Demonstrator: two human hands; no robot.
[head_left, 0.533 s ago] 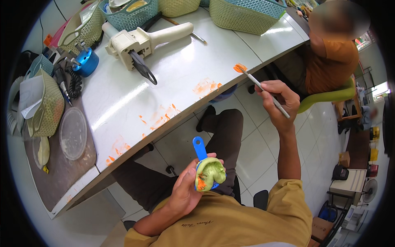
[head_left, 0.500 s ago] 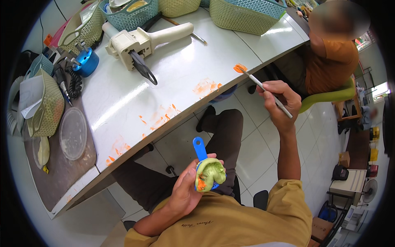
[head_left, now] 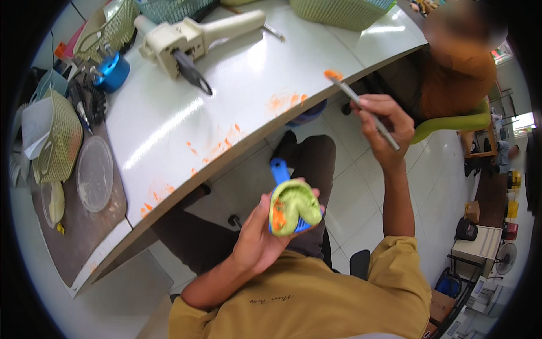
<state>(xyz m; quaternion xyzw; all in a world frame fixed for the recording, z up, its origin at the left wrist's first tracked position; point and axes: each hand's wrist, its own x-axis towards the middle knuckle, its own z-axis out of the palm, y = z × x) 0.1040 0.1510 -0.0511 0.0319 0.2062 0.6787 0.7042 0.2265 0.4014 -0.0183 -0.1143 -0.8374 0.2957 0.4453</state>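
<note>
My left hand (head_left: pixel 254 240) is closed around a blue dental impression tray (head_left: pixel 279 170), below the front of the table, with the handle pointing away from me. Pale green impression material (head_left: pixel 306 198) fills it in a horseshoe shape. Along its left side lies an orange paste (head_left: pixel 278 215). In my right hand (head_left: pixel 388 124), a slim metal dental instrument (head_left: pixel 361 106) is pinched between thumb and fingers. Its tip meets an orange dab (head_left: pixel 333 74) near the table edge; whether the dab lies on the table or on the tip, I cannot tell.
Orange smears (head_left: pixel 226 141) mark the front of the white table (head_left: pixel 152 113). A cream-coloured device (head_left: pixel 169 45) with a black loop, a blue round holder (head_left: pixel 112 72), woven baskets (head_left: pixel 341 14) and a clear round lid (head_left: pixel 95 174) stand or lie there. Another person (head_left: pixel 454 90) sits at the right.
My left hand has raised the tray slightly and tilted it, so more of the green horseshoe faces up. The right hand has barely moved. The whole view has shifted a little.
</note>
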